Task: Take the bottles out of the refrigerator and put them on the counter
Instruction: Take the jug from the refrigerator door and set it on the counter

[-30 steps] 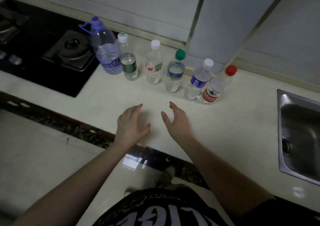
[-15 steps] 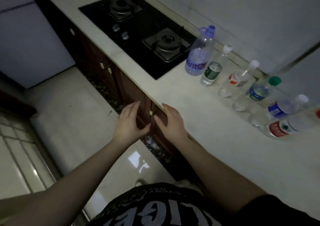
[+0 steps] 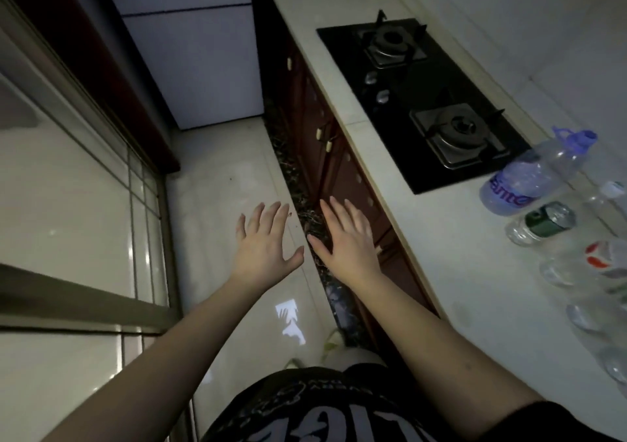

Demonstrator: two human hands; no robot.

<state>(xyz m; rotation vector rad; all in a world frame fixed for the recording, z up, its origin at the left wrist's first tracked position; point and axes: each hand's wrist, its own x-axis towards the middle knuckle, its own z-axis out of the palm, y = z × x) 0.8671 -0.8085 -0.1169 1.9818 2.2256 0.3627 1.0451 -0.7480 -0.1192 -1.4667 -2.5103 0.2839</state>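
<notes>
- Head view: the gaze has swung off the bottle row toward the fridge (image 3: pixel 190 55) past the hob (image 3: pixel 424 95), its doors looking closed, though it's dim.
- Left hand (image 3: pixel 264 241) and right hand (image 3: pixel 349 241) both spread flat, holding nothing, now out over the floor instead of the bench (image 3: pixel 441 255).
- Bottles (image 3: pixel 536 177) stand on the bench right of the hob, so probably heading back for more.

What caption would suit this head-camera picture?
Both empty hands, left hand and right hand, stretch toward the refrigerator, bottles lined up on the counter.
</notes>
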